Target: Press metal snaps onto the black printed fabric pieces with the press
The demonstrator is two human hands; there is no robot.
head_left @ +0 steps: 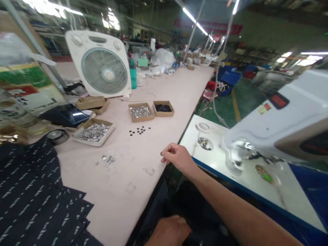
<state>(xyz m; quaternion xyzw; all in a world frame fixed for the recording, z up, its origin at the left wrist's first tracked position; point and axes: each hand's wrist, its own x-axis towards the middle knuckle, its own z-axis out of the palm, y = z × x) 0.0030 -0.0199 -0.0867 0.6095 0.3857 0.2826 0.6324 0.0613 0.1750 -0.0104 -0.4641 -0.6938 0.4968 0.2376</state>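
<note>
My right hand (pixel 176 158) is over the table's right edge, thumb and forefinger pinched on a small black button (pixel 161 153), mostly covered by the fingertips. Low in the view is my left hand (pixel 170 230), blurred, with its fingers hidden from me. Several loose black buttons (pixel 140 131) lie on the pale table (pixel 143 205), beyond my right hand. Behind them stand a cardboard box of silvery metal pieces (pixel 140 111) and a box of black pieces (pixel 163 108). A small heap of metal pieces (pixel 109 159) lies farther left.
Dark patterned fabric (pixel 30 201) covers the left front of the table. Another box of metal pieces (pixel 94 132), a roll of tape (pixel 57 136) and a white box fan (pixel 105 68) stand behind. At right, a white machine (pixel 271 119) sits on its own worktop (pixel 215 150).
</note>
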